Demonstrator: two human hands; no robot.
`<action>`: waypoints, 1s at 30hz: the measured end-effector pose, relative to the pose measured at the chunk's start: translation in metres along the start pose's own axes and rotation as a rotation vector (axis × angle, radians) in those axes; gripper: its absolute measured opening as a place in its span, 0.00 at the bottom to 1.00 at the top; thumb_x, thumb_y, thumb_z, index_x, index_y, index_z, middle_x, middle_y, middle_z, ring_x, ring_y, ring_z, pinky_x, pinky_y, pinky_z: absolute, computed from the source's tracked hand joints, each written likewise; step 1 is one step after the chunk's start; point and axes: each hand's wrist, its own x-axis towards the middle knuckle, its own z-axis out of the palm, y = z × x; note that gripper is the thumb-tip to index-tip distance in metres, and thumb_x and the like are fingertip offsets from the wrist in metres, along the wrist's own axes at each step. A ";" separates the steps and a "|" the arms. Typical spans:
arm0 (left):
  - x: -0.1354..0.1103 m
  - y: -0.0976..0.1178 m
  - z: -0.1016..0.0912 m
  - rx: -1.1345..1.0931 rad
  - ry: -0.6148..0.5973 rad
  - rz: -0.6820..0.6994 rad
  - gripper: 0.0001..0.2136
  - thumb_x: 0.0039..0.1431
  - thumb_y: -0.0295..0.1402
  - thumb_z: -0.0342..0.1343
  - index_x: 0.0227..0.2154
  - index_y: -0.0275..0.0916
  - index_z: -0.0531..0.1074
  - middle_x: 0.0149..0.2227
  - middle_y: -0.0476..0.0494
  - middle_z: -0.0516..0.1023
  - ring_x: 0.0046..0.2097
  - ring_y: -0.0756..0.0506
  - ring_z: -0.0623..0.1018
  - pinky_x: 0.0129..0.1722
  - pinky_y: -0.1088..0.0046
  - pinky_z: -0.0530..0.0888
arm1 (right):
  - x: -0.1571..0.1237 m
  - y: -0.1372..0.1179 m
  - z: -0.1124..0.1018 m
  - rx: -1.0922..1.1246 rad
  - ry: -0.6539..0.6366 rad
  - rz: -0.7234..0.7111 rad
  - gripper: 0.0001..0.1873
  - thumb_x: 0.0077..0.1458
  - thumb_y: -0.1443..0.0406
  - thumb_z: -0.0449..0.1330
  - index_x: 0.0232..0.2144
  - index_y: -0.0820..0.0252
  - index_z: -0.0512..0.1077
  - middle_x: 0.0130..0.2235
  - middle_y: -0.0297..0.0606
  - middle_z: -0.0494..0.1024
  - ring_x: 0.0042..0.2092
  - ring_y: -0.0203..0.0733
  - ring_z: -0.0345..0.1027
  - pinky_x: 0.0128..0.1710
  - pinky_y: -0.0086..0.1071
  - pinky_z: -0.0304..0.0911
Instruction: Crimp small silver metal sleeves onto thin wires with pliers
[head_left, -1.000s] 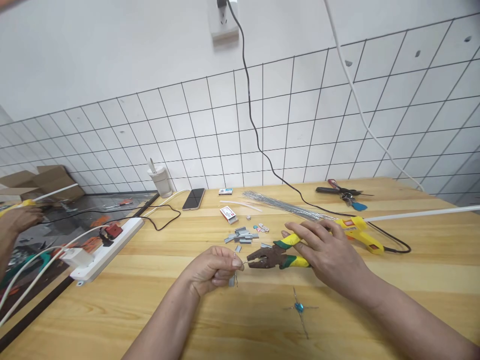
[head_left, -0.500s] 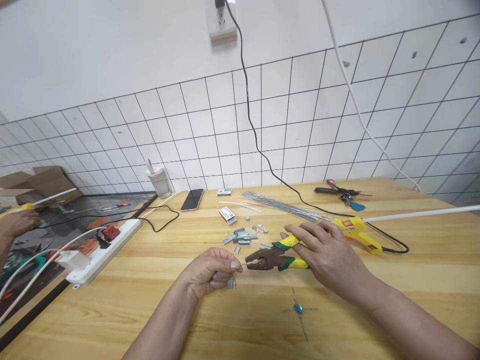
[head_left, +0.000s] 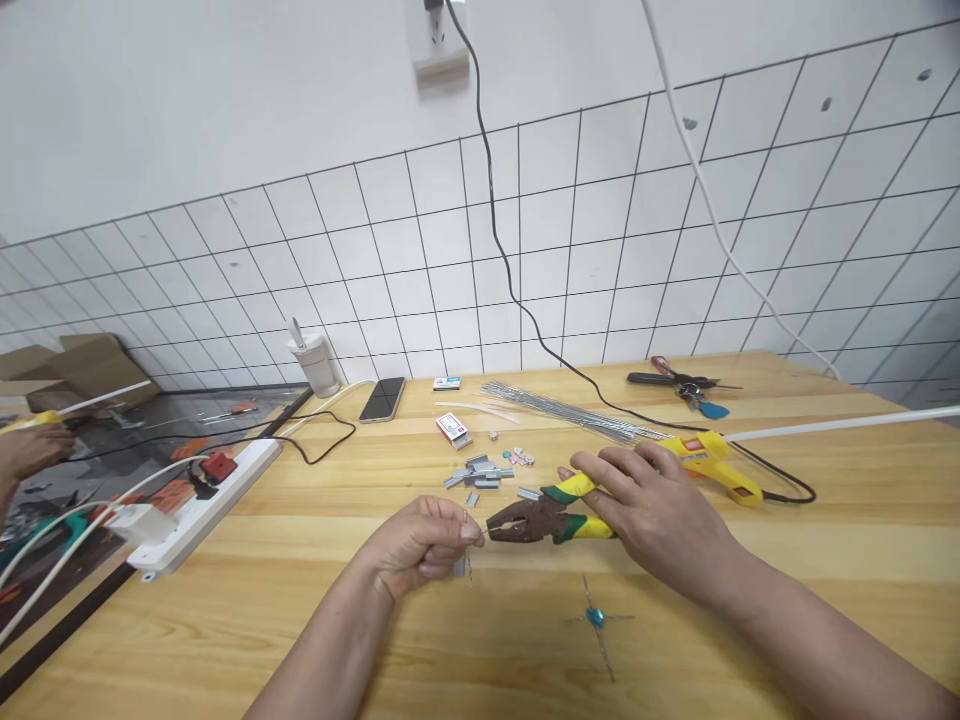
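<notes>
Pinching a thin wire [head_left: 468, 545] at frame centre, the left hand [head_left: 421, 545] feeds it to pliers [head_left: 544, 515] grasped by the right hand [head_left: 660, 515]; uneven squeeze could slip the wire free.

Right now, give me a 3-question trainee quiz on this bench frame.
1. True or false: the right hand grips the pliers by their handles.
2. What does the left hand pinch? A) thin wire B) phone C) scissors
3. Which tool lies just behind the right hand?

Key: 1 true. 2 A. 3 the yellow glue gun.
</notes>
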 end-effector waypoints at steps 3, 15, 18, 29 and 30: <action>0.000 -0.001 0.000 0.002 0.002 0.001 0.07 0.37 0.32 0.63 0.17 0.32 0.74 0.10 0.60 0.49 0.14 0.59 0.46 0.14 0.79 0.40 | 0.000 0.000 0.000 0.004 -0.007 0.001 0.12 0.50 0.76 0.50 0.23 0.59 0.68 0.45 0.39 0.72 0.42 0.44 0.59 0.43 0.42 0.50; 0.000 -0.001 0.003 0.060 0.077 0.064 0.09 0.36 0.34 0.64 0.17 0.32 0.74 0.09 0.59 0.52 0.15 0.59 0.46 0.16 0.77 0.40 | 0.001 0.000 0.001 0.112 -0.091 0.032 0.15 0.41 0.81 0.51 0.21 0.58 0.70 0.38 0.38 0.72 0.36 0.41 0.59 0.36 0.36 0.49; 0.000 0.000 0.008 0.080 0.137 0.132 0.10 0.35 0.35 0.65 0.17 0.32 0.74 0.10 0.57 0.58 0.15 0.59 0.47 0.17 0.77 0.41 | -0.001 -0.001 0.002 0.212 -0.131 0.086 0.21 0.35 0.81 0.51 0.27 0.55 0.73 0.37 0.37 0.72 0.36 0.40 0.59 0.34 0.34 0.48; -0.017 0.014 0.028 0.647 0.415 0.594 0.10 0.48 0.37 0.57 0.21 0.36 0.76 0.21 0.45 0.71 0.26 0.48 0.66 0.27 0.74 0.61 | 0.001 -0.002 -0.011 0.487 -0.383 0.181 0.18 0.40 0.80 0.51 0.23 0.53 0.71 0.30 0.30 0.70 0.28 0.33 0.62 0.28 0.27 0.50; -0.020 0.014 0.030 0.734 0.434 0.638 0.09 0.50 0.36 0.56 0.21 0.37 0.77 0.20 0.45 0.70 0.25 0.49 0.66 0.26 0.74 0.60 | -0.001 -0.001 -0.013 0.518 -0.387 0.161 0.18 0.40 0.80 0.51 0.23 0.53 0.71 0.29 0.29 0.71 0.27 0.32 0.62 0.27 0.26 0.51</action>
